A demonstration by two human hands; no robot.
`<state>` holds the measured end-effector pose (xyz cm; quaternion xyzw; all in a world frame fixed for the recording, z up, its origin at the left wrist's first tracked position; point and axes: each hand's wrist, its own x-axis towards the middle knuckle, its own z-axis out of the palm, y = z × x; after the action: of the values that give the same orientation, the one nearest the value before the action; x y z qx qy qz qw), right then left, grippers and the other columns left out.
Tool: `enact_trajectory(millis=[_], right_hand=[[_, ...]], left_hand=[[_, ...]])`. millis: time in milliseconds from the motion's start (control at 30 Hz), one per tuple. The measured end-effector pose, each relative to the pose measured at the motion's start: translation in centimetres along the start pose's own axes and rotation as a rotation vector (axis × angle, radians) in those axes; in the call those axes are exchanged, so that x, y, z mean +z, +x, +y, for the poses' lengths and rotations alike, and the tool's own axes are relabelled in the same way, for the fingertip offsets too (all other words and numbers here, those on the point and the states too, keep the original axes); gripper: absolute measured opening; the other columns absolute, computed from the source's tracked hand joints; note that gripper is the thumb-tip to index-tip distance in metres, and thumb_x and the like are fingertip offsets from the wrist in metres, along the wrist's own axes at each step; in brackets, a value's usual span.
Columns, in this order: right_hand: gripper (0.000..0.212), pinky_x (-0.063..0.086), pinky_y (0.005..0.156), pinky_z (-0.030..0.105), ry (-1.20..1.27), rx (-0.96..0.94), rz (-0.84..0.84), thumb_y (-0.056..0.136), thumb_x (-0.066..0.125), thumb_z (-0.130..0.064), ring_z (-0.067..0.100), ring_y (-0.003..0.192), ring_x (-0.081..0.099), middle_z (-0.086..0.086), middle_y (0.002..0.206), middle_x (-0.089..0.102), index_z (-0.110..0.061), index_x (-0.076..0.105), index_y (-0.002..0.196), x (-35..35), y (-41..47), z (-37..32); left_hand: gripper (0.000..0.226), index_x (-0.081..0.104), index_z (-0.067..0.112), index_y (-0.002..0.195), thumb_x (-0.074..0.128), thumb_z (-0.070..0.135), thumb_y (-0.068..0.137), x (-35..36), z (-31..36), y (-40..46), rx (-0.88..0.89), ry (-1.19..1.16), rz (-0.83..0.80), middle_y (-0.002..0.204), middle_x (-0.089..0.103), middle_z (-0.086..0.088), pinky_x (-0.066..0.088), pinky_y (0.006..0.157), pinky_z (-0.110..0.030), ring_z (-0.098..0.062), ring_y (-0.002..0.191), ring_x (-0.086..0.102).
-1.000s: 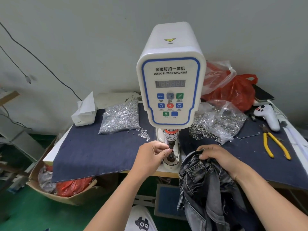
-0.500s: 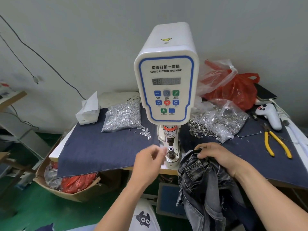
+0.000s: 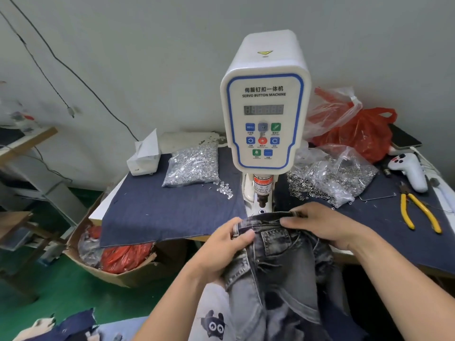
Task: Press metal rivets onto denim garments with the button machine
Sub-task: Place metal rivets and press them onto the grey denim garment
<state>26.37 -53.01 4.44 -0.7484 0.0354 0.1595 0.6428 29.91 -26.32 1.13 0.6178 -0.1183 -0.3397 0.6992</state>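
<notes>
The white servo button machine (image 3: 264, 114) stands at the middle of the table, its press head (image 3: 262, 198) pointing down just above the jeans. Grey washed denim jeans (image 3: 275, 262) hang from the table's front edge, the waistband stretched flat right below the press head. My left hand (image 3: 225, 244) grips the waistband's left end, thumb on top. My right hand (image 3: 320, 225) pinches the waistband on the right side. The lower die is hidden under the denim. A clear bag of silver rivets (image 3: 193, 166) lies left of the machine, and a bag of ring parts (image 3: 330, 178) lies right of it.
Blue denim cloth (image 3: 160, 212) covers the table. Yellow-handled pliers (image 3: 418, 212) and a white handheld device (image 3: 411, 173) lie at the right, red plastic bags (image 3: 364, 134) behind. A white box (image 3: 145, 158) sits back left. A cardboard box with red bags (image 3: 118, 262) stands on the floor, left.
My left hand left the die area and took hold of the waistband. Both hands brought the jeans up and spread the waistband under the press head.
</notes>
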Motion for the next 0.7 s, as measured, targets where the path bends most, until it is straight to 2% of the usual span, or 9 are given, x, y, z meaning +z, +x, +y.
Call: enact_trajectory(millis=[67, 133, 200, 267, 367, 467, 600, 700], right_hand=[[0.033, 0.045, 0.065, 0.023, -0.062, 0.004, 0.075, 0.088, 0.078, -0.042, 0.01, 0.07, 0.064, -0.004, 0.075, 0.071, -0.018, 0.072, 0.067, 0.2, 0.4, 0.0], [0.027, 0.054, 0.076, 0.028, 0.001, 0.037, 0.132, 0.088, 0.078, -0.04, 0.019, 0.083, 0.076, 0.004, 0.089, 0.08, -0.015, 0.08, 0.079, 0.4, 0.8, 0.1], [0.031, 0.056, 0.087, 0.037, 0.059, 0.073, 0.183, 0.087, 0.078, -0.04, 0.028, 0.091, 0.077, 0.012, 0.097, 0.08, -0.009, 0.081, 0.091, 0.5, 1.4, 0.3], [0.03, 0.057, 0.09, 0.039, 0.133, 0.106, 0.198, 0.087, 0.077, -0.04, 0.032, 0.094, 0.077, 0.015, 0.1, 0.079, -0.011, 0.081, 0.095, 0.5, 1.9, 0.4], [0.029, 0.06, 0.084, 0.038, 0.213, 0.157, 0.222, 0.086, 0.078, -0.039, 0.034, 0.093, 0.077, 0.016, 0.101, 0.079, -0.013, 0.082, 0.097, 0.4, 2.4, 0.5], [0.03, 0.061, 0.069, 0.033, 0.241, 0.183, 0.245, 0.084, 0.079, -0.039, 0.034, 0.09, 0.078, 0.016, 0.1, 0.079, -0.013, 0.082, 0.096, 0.2, 2.8, 0.6], [0.029, 0.059, 0.062, 0.029, 0.246, 0.186, 0.243, 0.085, 0.079, -0.039, 0.033, 0.088, 0.078, 0.016, 0.099, 0.079, -0.012, 0.082, 0.095, 0.1, 2.9, 0.9], [0.027, 0.06, 0.064, 0.03, 0.249, 0.171, 0.242, 0.087, 0.078, -0.037, 0.033, 0.09, 0.078, 0.015, 0.1, 0.079, -0.013, 0.082, 0.096, 0.1, 2.9, 1.2]], left_hand=[[0.022, 0.063, 0.015, 0.113, 0.071, 0.031, 0.1, -0.3, 1.0, 0.6, -0.011, 0.083, 0.099, 0.113, 0.077, -0.017, 0.06, 0.088, -0.044, -0.031, 0.101, 0.075], [0.015, 0.067, 0.018, 0.116, 0.064, 0.03, 0.106, -0.3, 2.0, 1.6, -0.003, 0.252, 0.161, 0.108, 0.08, -0.006, 0.06, 0.086, -0.034, -0.023, 0.101, 0.077], [0.024, 0.069, 0.013, 0.113, 0.059, 0.034, 0.108, 0.0, 2.8, 2.8, -0.016, 0.351, 0.213, 0.105, 0.081, -0.002, 0.058, 0.089, -0.034, -0.018, 0.099, 0.076], [0.038, 0.065, 0.006, 0.102, 0.056, 0.042, 0.107, 0.4, 3.1, 3.8, -0.016, 0.451, 0.284, 0.097, 0.077, -0.005, 0.051, 0.084, -0.037, -0.016, 0.088, 0.07], [0.04, 0.051, 0.013, 0.083, 0.055, 0.046, 0.105, 0.6, 2.6, 5.0, 0.023, 0.572, 0.378, 0.08, 0.056, -0.001, 0.038, 0.07, -0.037, -0.014, 0.074, 0.049], [0.039, 0.041, 0.02, 0.079, 0.056, 0.046, 0.103, 0.7, 2.1, 5.7, 0.05, 0.575, 0.408, 0.074, 0.044, 0.001, 0.031, 0.066, -0.037, -0.014, 0.069, 0.039], [0.038, 0.046, 0.02, 0.08, 0.057, 0.048, 0.103, 0.4, 1.3, 5.9, 0.071, 0.568, 0.41, 0.076, 0.047, 0.001, 0.034, 0.067, -0.037, -0.013, 0.07, 0.041], [0.038, 0.049, 0.02, 0.079, 0.057, 0.048, 0.103, 0.2, 1.1, 6.0, 0.077, 0.569, 0.404, 0.077, 0.054, 0.004, 0.037, 0.066, -0.035, -0.01, 0.07, 0.045]])
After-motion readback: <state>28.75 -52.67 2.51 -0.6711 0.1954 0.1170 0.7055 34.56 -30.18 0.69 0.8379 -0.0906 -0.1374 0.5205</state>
